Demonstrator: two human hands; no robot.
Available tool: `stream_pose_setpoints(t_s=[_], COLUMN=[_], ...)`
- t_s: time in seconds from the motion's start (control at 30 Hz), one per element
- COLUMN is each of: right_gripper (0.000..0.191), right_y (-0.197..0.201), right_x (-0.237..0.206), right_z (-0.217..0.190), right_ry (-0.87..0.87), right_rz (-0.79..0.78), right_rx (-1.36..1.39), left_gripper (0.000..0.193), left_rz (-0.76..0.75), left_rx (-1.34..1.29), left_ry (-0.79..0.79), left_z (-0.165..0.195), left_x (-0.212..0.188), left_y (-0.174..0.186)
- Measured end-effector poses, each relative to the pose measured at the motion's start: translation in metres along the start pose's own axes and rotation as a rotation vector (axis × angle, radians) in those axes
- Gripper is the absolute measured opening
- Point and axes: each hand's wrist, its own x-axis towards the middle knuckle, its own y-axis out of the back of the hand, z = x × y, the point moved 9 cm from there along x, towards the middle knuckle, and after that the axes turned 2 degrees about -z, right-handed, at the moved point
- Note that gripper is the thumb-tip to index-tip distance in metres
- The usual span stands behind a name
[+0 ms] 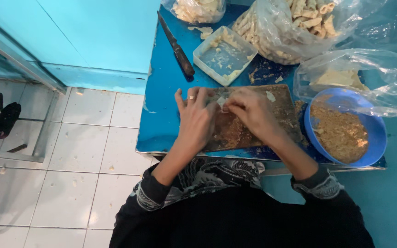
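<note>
The head view shows the left hand [197, 120] and right hand [252, 112] both pinching a small pale wrapper [222, 100] over a brown board [253, 120], beside a blue bowl [377, 131] of crumbs.

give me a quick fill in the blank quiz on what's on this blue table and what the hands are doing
1. Both hands, left hand and right hand, work a small pale wrapper over a wooden ____.
2. The blue bowl holds brown ____.
3. A ring sits on the ____ hand.
4. The knife lies ____ of the square plastic tray.

Missing words: board; crumbs; left; left
</note>
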Motion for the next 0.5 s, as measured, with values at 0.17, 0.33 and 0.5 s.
stream_pose_setpoints(t_s=[0.17, 0.33, 0.5], right_gripper=[0.015, 0.006, 0.013], right_y=[0.007, 0.001, 0.002], right_x=[-0.014, -0.013, -0.009], right_z=[-0.032, -0.023, -0.026], right_ry=[0.179, 0.168, 0.186], right_rz=[0.064, -0.013, 0.041], right_rx=[-0.119, -0.247, -0.273], left_gripper=[0.012, 0.019, 0.019], left_rz=[-0.041, -0.058, -0.095], left_rx=[-0.033, -0.041, -0.027], left_ry=[0.017, 0.001, 0.048], left_z=[-0.002, -0.001, -0.007], left_x=[0.000, -0.008, -0.002], left_y=[-0.008, -0.017, -0.013])
